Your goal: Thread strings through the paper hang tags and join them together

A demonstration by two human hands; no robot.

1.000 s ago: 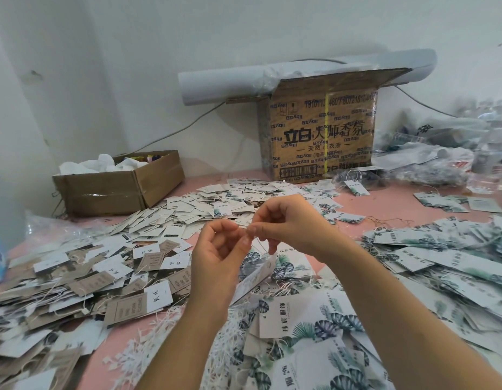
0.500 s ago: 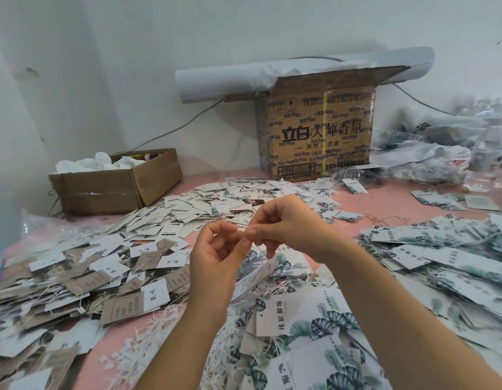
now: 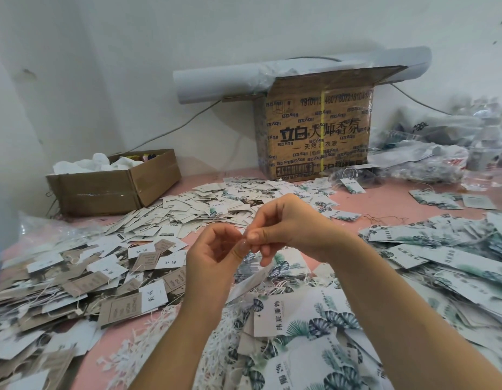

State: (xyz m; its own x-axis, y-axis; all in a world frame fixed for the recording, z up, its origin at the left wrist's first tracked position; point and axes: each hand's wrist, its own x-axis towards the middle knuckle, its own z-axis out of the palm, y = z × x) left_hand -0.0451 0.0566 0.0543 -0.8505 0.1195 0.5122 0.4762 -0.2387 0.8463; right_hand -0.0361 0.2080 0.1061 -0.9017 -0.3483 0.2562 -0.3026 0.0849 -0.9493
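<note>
Hardly anything had moved over the last half-second: the left hand point(image 3: 213, 257) and right hand point(image 3: 289, 229) stayed raised with fingertips meeting. The threading or knotting step therefore looked unfinished, a fiddly hold rather than a pull. Nearest lay glossy leaf-printed tags point(image 3: 300, 367) and a tangle of thin white strings point(image 3: 231, 329), limp and frayed. Above them each grip was clenched thumb to forefinger at one shared spot, by my judgement on a string too fine to make out. One hang tag point(image 3: 248, 284), stiff white card seen nearly edge-on, dangled just beneath. Left of the hands, matte kraft-brown tags point(image 3: 120, 306) overlapped in a heap. Farther on, small white tags point(image 3: 188, 209) littered the pink worktop point(image 3: 385, 198). Beyond stood a low carton point(image 3: 103, 192) and a tall printed carton point(image 3: 317, 136) with a paper roll point(image 3: 216, 80) lying on top.
</note>
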